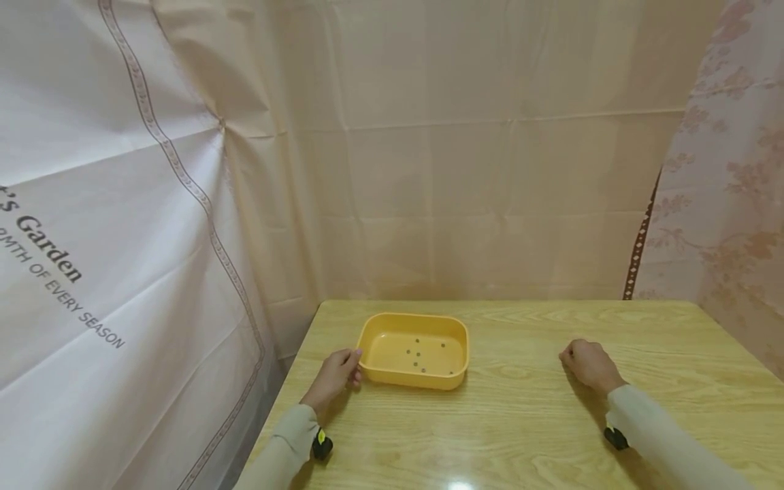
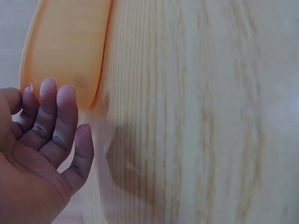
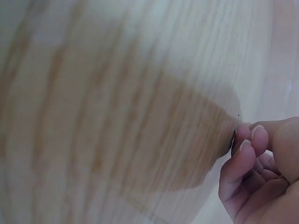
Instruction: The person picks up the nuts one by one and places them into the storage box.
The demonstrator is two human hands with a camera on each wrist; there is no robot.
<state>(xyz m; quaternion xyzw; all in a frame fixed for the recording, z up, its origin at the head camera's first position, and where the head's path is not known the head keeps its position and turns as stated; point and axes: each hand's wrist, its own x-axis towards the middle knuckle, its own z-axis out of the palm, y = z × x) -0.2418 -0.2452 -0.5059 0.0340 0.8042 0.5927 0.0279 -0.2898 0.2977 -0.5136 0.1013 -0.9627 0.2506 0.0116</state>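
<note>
On the pale wood-grain surface [image 1: 527,415] sits a shallow yellow rectangular plastic tray [image 1: 414,351] with rounded corners, and everything else is easiest to place off that. It's toward the far left part of the surface, not far from the back edge, and there are a few small dark specks on its floor, too tiny to tell what they are.

Left hand [image 1: 335,375] is right up against the tray's left short side, fingertips at the rim. From the head view it looks like it's touching; the left wrist view shows the fingers [image 2: 49,122] loosely bent and close together just beside the tray's [image 2: 65,51] edge, not wrapped around it, so no real grip as far as I can see.

Right hand [image 1: 589,364] is well off to the right of the tray, resting on the surface with the fingers curled in. The right wrist view shows the fingertips [image 3: 243,158] tucked toward the thumb, holding nothing visible.

Behind the tray hangs a beige plastic sheet [image 1: 478,156], to its left a white printed cloth [image 1: 104,224], and to its right a floral one [image 1: 729,184].
</note>
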